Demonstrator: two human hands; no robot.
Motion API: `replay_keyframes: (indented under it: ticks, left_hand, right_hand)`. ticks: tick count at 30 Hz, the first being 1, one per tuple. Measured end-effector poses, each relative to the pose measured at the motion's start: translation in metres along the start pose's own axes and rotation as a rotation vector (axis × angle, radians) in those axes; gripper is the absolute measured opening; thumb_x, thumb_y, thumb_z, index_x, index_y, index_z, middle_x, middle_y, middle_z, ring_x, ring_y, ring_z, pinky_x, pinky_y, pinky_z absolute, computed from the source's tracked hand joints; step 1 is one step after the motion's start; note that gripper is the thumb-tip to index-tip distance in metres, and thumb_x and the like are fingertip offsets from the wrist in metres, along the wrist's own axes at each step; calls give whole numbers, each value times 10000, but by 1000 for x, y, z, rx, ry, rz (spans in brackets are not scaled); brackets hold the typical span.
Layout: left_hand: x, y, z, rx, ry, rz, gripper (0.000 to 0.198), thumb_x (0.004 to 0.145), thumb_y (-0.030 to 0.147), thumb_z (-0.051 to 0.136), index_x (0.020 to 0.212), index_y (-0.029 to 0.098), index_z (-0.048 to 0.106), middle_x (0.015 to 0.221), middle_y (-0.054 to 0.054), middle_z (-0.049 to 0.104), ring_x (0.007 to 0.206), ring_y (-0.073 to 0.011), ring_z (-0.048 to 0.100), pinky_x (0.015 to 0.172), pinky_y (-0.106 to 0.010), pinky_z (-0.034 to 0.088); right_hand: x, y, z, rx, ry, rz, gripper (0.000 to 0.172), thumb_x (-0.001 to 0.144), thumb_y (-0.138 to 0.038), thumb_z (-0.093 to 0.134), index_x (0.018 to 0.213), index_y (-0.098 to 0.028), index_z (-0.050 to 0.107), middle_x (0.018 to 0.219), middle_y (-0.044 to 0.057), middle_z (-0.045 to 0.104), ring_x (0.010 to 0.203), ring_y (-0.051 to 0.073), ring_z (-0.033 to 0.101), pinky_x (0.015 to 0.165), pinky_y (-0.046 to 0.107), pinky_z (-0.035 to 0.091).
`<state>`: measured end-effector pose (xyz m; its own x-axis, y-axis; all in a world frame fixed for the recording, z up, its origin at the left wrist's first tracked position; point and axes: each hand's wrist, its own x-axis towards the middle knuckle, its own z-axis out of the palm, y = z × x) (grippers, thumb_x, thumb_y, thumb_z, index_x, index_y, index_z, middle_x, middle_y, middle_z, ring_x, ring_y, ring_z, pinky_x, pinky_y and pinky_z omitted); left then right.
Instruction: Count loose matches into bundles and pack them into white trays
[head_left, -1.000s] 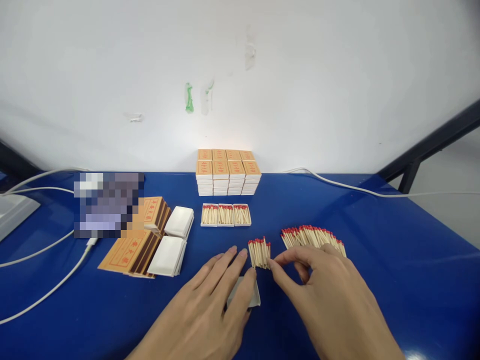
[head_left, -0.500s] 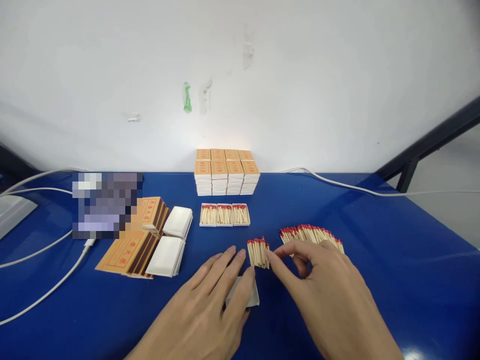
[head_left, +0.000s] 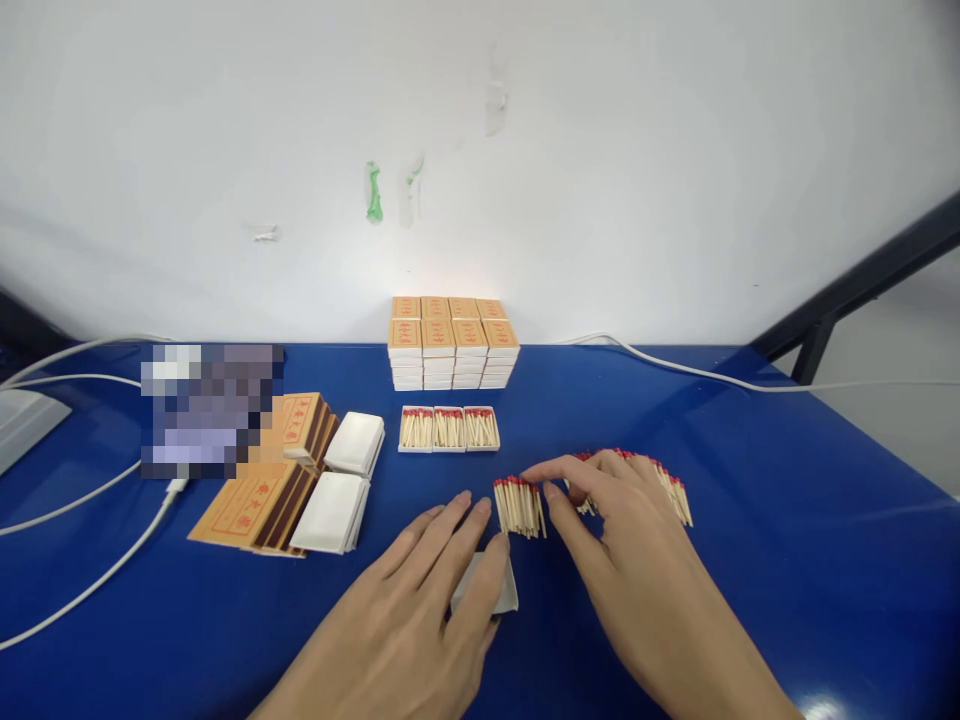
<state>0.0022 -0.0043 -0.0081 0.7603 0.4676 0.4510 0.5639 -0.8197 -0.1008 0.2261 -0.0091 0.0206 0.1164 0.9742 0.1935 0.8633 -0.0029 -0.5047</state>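
A small bundle of red-tipped matches (head_left: 519, 507) lies on the blue table between my hands. My right hand (head_left: 622, 530) is at its right side, index fingertip at the red heads and thumb a little apart from it, with nothing visible between them. Under that hand spreads a larger heap of matches (head_left: 675, 490), partly hidden. My left hand (head_left: 420, 590) lies with fingers stretched out over a white matchbox tray (head_left: 506, 590), which it partly covers. The tray's visible part holds no matches.
Three trays filled with matches (head_left: 448, 429) stand in a row ahead. Behind them is a stack of closed matchboxes (head_left: 454, 342) by the wall. To the left lie orange matchbox sleeves (head_left: 251, 505), white trays (head_left: 330, 512), a blurred-out object (head_left: 214, 410) and white cables (head_left: 97, 600).
My right thumb and index finger have shifted up and slightly apart at the bundle's right edge. A match now leans at that edge. My left hand has stayed in place.
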Motion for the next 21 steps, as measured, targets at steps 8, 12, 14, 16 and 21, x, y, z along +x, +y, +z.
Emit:
replay_keyframes:
  ticks: [8,12,14,16,21]
  left_hand:
    - [0,0,1,1,4,-1,474,1097,147,426,1536,77,594,1562,-174,665,1441,-331,661,1115,-448,607]
    - [-1,1,0,-7,-10,-2,500,1090,143,437,1568,77,568,1586,-176,645,1466,-335,638,1125,-454,606]
    - [-2,1,0,-8,-24,-7,519,1087,138,432,1589,72,545,1606,-173,627,1478,-332,627,1131,-450,606]
    - [-2,0,0,-15,-33,-10,528,1089,139,426,1603,66,526,1615,-171,620,1486,-326,619,1133,-443,608]
    - [-1,-1,1,-54,-75,14,516,1073,123,456,1576,55,547,1630,-175,605,1519,-333,582,1172,-459,589]
  right_hand:
    - [-7,8,-4,-16,141,31,273,1033,-425,535,1081,-310,778,1040,65,746,1057,313,601,946,518,450]
    - [-15,9,-3,-61,108,35,235,1007,-410,558,988,-293,761,1008,61,749,1010,306,604,938,520,452]
    - [-18,7,-1,-38,68,44,237,1015,-417,564,980,-295,764,986,55,744,976,291,614,931,507,463]
    - [-20,6,-1,-15,51,58,247,1021,-430,567,987,-300,774,979,52,742,960,282,621,906,488,475]
    - [-21,13,-7,-45,108,47,245,1016,-443,582,1035,-312,789,1012,46,749,979,282,617,900,480,481]
